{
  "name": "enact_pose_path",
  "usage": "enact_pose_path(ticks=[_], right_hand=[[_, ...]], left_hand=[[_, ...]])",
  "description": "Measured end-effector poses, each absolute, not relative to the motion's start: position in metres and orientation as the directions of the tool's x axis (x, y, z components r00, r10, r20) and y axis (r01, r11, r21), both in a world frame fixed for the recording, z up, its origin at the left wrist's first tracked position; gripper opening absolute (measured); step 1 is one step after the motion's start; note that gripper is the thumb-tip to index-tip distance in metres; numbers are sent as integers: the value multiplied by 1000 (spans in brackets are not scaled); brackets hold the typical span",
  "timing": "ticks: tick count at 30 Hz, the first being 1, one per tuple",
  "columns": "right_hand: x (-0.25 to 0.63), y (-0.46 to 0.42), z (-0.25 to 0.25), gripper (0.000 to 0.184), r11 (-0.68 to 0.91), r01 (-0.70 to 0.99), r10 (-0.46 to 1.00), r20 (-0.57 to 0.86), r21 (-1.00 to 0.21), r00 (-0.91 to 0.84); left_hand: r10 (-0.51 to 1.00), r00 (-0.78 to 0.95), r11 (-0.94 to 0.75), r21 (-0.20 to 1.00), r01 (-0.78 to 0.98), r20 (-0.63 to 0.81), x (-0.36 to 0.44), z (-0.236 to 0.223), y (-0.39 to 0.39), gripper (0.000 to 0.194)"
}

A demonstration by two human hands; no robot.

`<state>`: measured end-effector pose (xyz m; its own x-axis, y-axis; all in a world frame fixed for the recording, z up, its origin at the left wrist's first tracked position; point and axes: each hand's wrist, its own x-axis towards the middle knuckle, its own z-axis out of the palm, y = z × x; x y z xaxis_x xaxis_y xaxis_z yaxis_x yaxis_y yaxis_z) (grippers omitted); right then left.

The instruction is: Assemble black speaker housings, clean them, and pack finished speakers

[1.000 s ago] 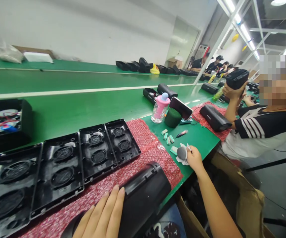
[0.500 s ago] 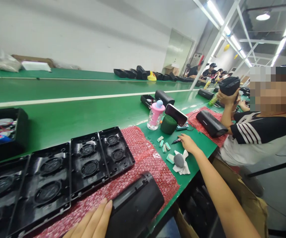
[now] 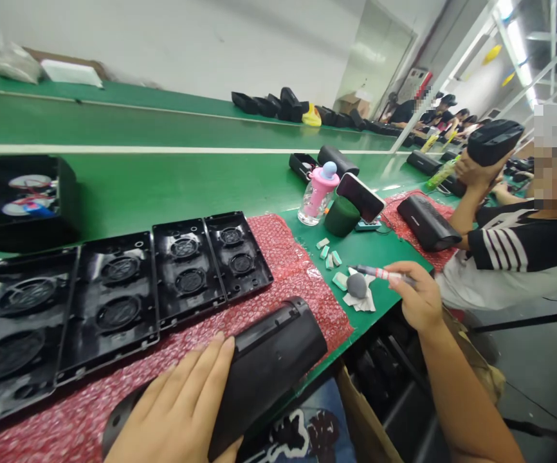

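Note:
My left hand point(image 3: 182, 399) lies over a black speaker housing point(image 3: 278, 360), fingers across its top and thumb low on the near side, gripping it. The housing rests tilted on red bubble wrap point(image 3: 302, 283) at the table's front edge. In my right hand point(image 3: 418, 299) is a slim pen point(image 3: 379, 273) with a dark tip and a red-and-white band, held above the table and pointing left. Just beneath the tip are a grey ball point(image 3: 357, 285) on crumpled white tissue point(image 3: 364, 302) and several small green-and-white pieces point(image 3: 329, 257).
Black speaker shells point(image 3: 119, 289) stand in a row on the left. Behind them is an open housing point(image 3: 22, 202) with wires. A pink-topped bottle point(image 3: 319, 193), a dark green round object point(image 3: 342, 217) and a phone point(image 3: 360, 196) stand farther back. At right, a co-worker point(image 3: 505, 238) holds up a speaker point(image 3: 494, 141).
My right hand has lifted the pen off the table and brought it nearer. My left hand has come further over the housing. The view has shifted.

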<state>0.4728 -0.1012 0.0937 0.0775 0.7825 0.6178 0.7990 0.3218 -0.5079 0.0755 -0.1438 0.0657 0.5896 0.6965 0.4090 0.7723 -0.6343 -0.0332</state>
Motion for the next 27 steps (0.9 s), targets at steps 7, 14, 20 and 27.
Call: enact_pose_path(ticks=[7,14,20,27], right_hand=[[383,-154,137,17,637,744,617,713,-203,-333],[356,-156,149,27,684,702,647,610,-200,-457],[347,-153,151,30,697,696,650,562,-173,-511],[342,-158,154,36,676,725,664,536,-132,-521]], left_hand=[[696,593,-635,-39,772,404,84,75,-152,64],[779,462,-559,136,818,423,95,81,-159,50],[789,478,-563,141,815,387,95,79,-162,59],[762,505,-582,85,809,406,97,79,-161,59]])
